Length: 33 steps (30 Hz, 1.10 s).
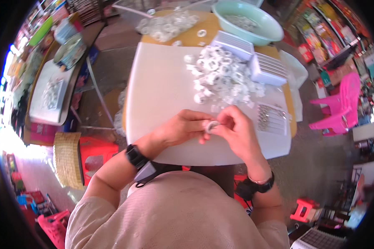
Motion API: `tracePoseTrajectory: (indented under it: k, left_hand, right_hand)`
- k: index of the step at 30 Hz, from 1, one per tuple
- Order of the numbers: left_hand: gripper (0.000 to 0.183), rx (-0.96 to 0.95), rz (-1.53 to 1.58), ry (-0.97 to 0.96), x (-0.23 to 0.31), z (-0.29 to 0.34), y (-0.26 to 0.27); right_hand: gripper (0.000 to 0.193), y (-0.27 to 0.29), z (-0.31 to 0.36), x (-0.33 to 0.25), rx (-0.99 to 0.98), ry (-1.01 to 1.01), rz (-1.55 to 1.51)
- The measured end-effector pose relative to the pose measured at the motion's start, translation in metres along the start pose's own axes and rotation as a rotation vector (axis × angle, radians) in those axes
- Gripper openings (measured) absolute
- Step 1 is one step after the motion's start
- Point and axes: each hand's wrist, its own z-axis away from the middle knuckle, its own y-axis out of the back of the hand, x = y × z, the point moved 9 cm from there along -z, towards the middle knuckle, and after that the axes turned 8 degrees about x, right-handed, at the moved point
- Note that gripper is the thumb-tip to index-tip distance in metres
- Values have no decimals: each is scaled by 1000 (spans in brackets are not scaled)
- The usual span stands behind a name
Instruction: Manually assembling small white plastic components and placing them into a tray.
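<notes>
Near the front of the white tabletop (162, 91), both my hands meet around a small white ring-shaped part (212, 125). My left hand (188, 126) pinches it from the left side. Fingers of my right hand (237, 129) close on its right edge; whether they also hold a smaller piece is hidden. Just beyond my hands lies a heap of similar white ring parts (214, 66), with small translucent pieces (237, 96) along its near side. A shallow clear tray (281, 125) of small metal pieces sits to the right of my right hand.
Two white slotted boxes (269, 70) stand behind the heap at the right. Farther back are a pale green basin (272, 31) and a clear bag of white rings (166, 27). A red stool (96, 153) stands at left, a pink chair (345, 103) at right.
</notes>
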Motion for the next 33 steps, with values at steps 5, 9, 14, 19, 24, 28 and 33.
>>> tracePoseTrajectory:
  k: [5, 9, 14, 19, 24, 28, 33]
  left_hand:
    - [33, 74, -24, -22, 5, 5, 6]
    - [32, 80, 84, -22, 3, 3, 11]
    - [32, 119, 83, -15, 4, 2, 5]
    - [33, 93, 70, -19, 4, 1, 5]
    - [33, 118, 65, -27, 5, 2, 6]
    - [33, 120, 62, -26, 7, 4, 5]
    - [35, 98, 52, -8, 6, 4, 6]
  right_hand:
    - [21, -17, 3, 12, -206, -172, -404]
    - [17, 44, 7, 28, 138, -53, -260]
    - [11, 160, 22, 80, 631, 45, 349]
    - [12, 153, 18, 91, 540, 37, 524]
    - [11, 141, 13, 84, 486, 50, 490]
    - [7, 140, 11, 82, 481, 51, 404]
    - [9, 96, 13, 38, 464, 266, 356]
